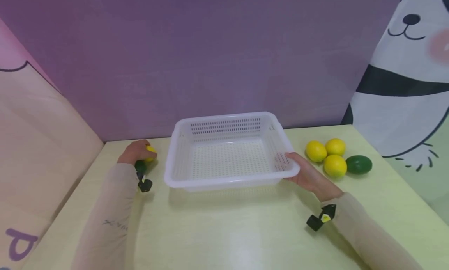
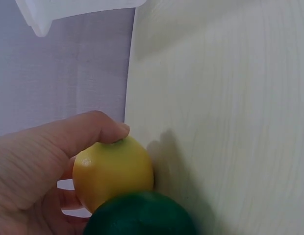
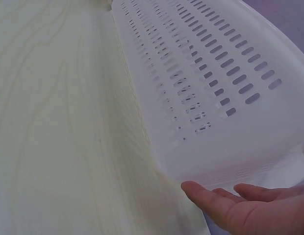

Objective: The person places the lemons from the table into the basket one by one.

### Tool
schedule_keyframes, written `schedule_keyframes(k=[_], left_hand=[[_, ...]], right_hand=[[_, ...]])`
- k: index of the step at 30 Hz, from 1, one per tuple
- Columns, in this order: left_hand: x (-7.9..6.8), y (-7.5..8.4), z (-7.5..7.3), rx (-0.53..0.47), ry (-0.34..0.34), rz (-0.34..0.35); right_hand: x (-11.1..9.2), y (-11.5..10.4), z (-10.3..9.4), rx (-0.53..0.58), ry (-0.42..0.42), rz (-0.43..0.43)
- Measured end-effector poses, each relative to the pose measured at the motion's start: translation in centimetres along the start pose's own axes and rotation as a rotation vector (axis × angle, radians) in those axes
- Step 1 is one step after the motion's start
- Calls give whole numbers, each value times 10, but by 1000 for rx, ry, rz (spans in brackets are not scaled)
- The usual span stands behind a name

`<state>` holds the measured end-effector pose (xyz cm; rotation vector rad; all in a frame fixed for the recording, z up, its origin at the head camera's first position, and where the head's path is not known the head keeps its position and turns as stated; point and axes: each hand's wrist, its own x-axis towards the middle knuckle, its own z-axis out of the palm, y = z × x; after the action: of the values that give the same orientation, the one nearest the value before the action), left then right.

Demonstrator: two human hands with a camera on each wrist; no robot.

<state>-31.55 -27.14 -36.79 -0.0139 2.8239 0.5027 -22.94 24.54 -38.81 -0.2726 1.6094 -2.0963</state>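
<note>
My left hand [image 1: 135,152] grips a yellow lemon [image 2: 113,171] at the left of the table, thumb near its green stem end. Directly beside the lemon is a dark green oval fruit [image 2: 142,215], partly cut off in the left wrist view and partly hidden by the wrist in the head view. A white perforated plastic basket [image 1: 228,183] is in the middle, with nothing in it. My right hand [image 1: 308,176] holds the basket by its right front corner, one digit over the rim and other fingers below.
Right of the basket lie three more lemons [image 1: 335,166] in a cluster, touching or nearly so. Another dark green oval fruit [image 1: 359,164] lies beside them. A purple backdrop [image 1: 224,59] stands behind the pale wooden table [image 1: 224,231], with printed panels at both sides.
</note>
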Motion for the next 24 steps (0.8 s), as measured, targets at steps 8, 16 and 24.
schedule_keyframes(k=[8,16,24], left_hand=[[3,-6,1,-9,29,33],[-1,-2,-6,-58,47,58],[-3,1,-12,-51,103,116]], right_hand=[[0,-1,1,-5,4,-3],[-2,-2,1,-6,-7,-12],[-1,-1,1,4,6,-11]])
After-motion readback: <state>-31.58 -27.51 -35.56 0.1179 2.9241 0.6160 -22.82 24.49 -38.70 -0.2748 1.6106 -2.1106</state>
